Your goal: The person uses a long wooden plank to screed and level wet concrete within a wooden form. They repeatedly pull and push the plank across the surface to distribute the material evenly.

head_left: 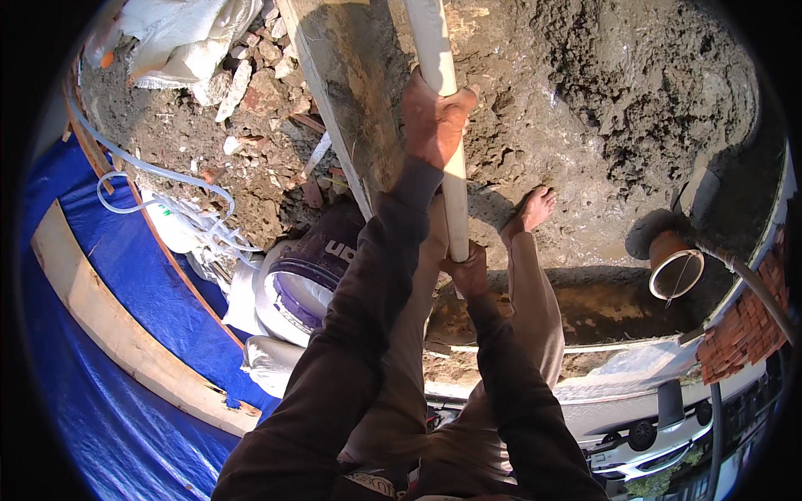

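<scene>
A long pale round pole [455,184] runs from the top edge of the view down between my legs. My left hand [436,121] is closed around it higher up, with the arm stretched forward. Lower down, my right hand [469,271] grips near the pole's near end, close to my knees. The pole's far end lies outside the view. Rough, wet grey-brown mud or mortar [635,108] spreads ahead and to the right of the pole. My bare foot [535,209] stands on it.
A wooden board [330,108] lies left of the pole. Nearby are a dark tipped bucket [309,259], clear hose [175,167], rubble [263,83], a white sack [188,37] and blue tarp [117,250]. At right are an orange-brown bucket [670,250] and stacked bricks [743,334].
</scene>
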The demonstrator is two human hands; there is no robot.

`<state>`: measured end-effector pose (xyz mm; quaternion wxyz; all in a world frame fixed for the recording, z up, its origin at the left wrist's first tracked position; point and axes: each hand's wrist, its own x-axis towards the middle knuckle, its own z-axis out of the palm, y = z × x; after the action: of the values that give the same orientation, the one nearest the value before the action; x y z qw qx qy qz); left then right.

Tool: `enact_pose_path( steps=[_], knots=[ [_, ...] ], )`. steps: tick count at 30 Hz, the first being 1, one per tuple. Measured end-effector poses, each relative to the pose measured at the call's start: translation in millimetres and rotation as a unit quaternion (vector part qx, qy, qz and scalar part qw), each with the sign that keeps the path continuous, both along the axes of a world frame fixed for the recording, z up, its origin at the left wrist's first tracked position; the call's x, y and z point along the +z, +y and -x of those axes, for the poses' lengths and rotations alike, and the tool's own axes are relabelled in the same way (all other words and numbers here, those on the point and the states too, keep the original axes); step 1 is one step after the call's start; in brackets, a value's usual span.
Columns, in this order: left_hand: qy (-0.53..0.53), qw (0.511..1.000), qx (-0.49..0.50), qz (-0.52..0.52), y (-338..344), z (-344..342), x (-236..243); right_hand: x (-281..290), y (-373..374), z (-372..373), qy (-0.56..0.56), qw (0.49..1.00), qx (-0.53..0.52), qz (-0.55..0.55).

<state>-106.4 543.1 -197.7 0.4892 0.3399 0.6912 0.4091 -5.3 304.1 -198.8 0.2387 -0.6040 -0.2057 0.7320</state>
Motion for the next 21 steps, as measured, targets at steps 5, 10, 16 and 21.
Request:
enact_pose_path(
  steps=[5, 10, 16, 21],
  knots=[
    [-0.075, 0.993, 0.049, 0.079, 25.4, 20.5, -67.7, -44.5, 15.6, 3.1, 0.124, 0.988, -0.057, 0.072],
    [-0.051, 0.993, 0.051, 0.089, 2.7, 30.4, -99.6, 25.1, 22.7, -5.2, 0.090, 0.982, 0.006, 0.165],
    [-0.144, 0.965, 0.098, 0.194, -44.2, 8.7, -50.5, 23.7, -34.1, -24.6, -0.144, 0.986, 0.084, -0.016],
    [-0.207, 0.971, 0.102, 0.069, -28.8, -10.9, -3.7, 33.2, -29.4, -23.2, -0.116, 0.992, 0.042, -0.031]
  ],
)
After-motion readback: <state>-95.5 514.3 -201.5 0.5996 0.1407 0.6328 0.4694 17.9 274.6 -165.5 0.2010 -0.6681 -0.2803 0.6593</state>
